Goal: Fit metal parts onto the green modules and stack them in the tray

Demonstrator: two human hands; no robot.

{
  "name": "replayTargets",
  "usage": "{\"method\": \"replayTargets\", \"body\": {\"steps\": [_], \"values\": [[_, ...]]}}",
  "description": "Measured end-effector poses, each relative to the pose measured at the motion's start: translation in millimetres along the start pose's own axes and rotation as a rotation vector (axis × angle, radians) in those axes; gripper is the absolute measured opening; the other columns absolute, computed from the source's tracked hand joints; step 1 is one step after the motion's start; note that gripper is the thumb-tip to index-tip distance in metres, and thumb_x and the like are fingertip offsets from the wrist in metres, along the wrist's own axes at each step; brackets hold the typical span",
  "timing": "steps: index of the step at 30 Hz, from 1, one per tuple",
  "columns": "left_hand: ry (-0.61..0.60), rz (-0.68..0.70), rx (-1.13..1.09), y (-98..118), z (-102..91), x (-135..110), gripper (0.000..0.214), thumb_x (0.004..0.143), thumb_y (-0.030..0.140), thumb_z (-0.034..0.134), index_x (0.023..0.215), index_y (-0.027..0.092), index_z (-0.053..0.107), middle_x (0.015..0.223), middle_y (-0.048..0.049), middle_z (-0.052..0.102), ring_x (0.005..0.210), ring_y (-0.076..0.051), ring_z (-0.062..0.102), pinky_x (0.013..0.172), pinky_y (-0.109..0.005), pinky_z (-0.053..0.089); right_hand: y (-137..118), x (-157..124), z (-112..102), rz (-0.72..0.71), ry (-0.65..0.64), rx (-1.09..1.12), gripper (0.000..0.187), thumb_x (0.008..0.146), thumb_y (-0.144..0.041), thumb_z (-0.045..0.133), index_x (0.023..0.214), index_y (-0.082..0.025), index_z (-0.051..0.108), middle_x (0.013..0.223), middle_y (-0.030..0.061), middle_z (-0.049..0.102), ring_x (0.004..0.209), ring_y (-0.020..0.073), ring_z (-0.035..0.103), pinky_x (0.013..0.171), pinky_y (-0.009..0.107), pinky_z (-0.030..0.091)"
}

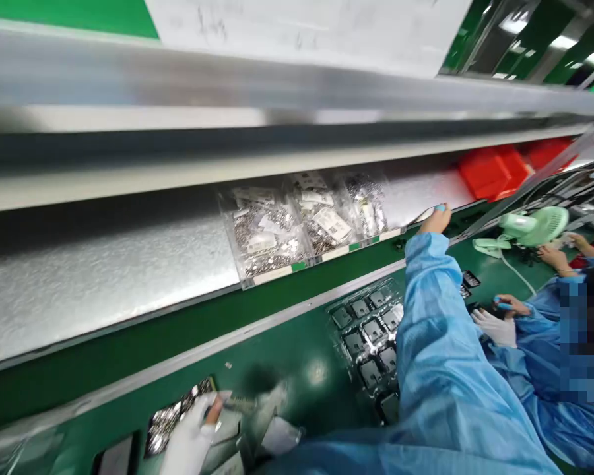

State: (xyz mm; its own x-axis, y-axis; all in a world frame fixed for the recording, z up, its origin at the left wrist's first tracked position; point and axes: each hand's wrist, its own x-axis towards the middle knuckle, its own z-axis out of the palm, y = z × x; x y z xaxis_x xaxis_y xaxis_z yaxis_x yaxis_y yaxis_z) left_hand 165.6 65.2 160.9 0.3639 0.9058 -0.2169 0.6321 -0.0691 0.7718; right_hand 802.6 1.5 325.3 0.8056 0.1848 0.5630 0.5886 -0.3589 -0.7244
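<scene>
**Right hand [434,222]:** My arm is stretched out in a blue sleeve [440,343]. The fingers [441,208] rest on the front edge of the metal shelf [103,277], and 1 tip is capped in blue. They lie nearly flat, and I cannot tell whether they hold anything. Left of these fingers, 3 clear bags [272,231] of small metal parts with white labels stand in a row on the same shelf. The nearest bag is close beside the fingers but apart from them. To the right of the fingers, further along the shelf, sit red bins [492,171].

**Left hand [193,435]:** It is white-gloved and low on the green desk [297,356]. The fingers curl toward a blurred piece [237,402], and I cannot confirm a grip. Just left of the hand sits a tray of shiny parts [171,419].

**Between both hands:** A tray of dark square parts [371,336] lies partly under my sleeve.

**Beyond my right arm:** A co-worker's hands [499,323] are near a green fan [529,227].
</scene>
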Motion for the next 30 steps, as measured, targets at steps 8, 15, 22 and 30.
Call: {"method": "replayTargets", "body": {"steps": [8, 15, 22, 30], "values": [[0.047, 0.075, -0.043, 40, -0.9, 4, 0.035, 0.090, 0.048, 0.039, 0.071, 0.020, 0.050, 0.069, -0.0001, 0.056, 0.069, -0.016, 0.054, 0.070, -0.030, 0.046, -74, -324, 14, -0.136, -1.026, 0.564, 0.026, 0.094, -0.028, 0.046, 0.112, -0.019, 0.063, 0.098, 0.0112, 0.067, 0.079, 0.0189, 0.065, 0.069, 0.031, 0.053], [0.098, 0.115, -0.175, 20, -19.7, -15, 0.031, 0.094, 0.043, 0.038, 0.072, 0.021, 0.043, 0.067, 0.0021, 0.050, 0.065, -0.014, 0.050, 0.066, -0.027, 0.043, -162, -470, 28, -0.497, -1.343, 0.405, 0.039, 0.091, -0.018, 0.043, 0.128, -0.019, 0.054, 0.129, 0.0113, 0.054, 0.118, 0.0253, 0.051, 0.102, 0.045, 0.044], [0.155, 0.104, -0.364, -3, -46.1, -34, 0.031, 0.091, 0.048, 0.045, 0.079, 0.020, 0.051, 0.077, -0.0023, 0.059, 0.073, -0.016, 0.056, 0.073, -0.031, 0.047, -194, -500, 34, -0.511, -1.359, 0.392, 0.017, 0.090, -0.021, 0.049, 0.100, -0.020, 0.062, 0.102, 0.0084, 0.063, 0.094, 0.0236, 0.058, 0.085, 0.038, 0.050], [0.318, -0.002, -0.649, -46, -41.4, -46, 0.035, 0.079, 0.048, 0.061, 0.093, 0.016, 0.062, 0.095, -0.0073, 0.068, 0.092, -0.021, 0.062, 0.085, -0.035, 0.048, -231, -545, 39, -0.641, -1.489, 0.343, 0.024, 0.088, -0.008, 0.041, 0.098, -0.018, 0.060, 0.098, 0.0076, 0.064, 0.092, 0.0216, 0.059, 0.083, 0.032, 0.048]]}}
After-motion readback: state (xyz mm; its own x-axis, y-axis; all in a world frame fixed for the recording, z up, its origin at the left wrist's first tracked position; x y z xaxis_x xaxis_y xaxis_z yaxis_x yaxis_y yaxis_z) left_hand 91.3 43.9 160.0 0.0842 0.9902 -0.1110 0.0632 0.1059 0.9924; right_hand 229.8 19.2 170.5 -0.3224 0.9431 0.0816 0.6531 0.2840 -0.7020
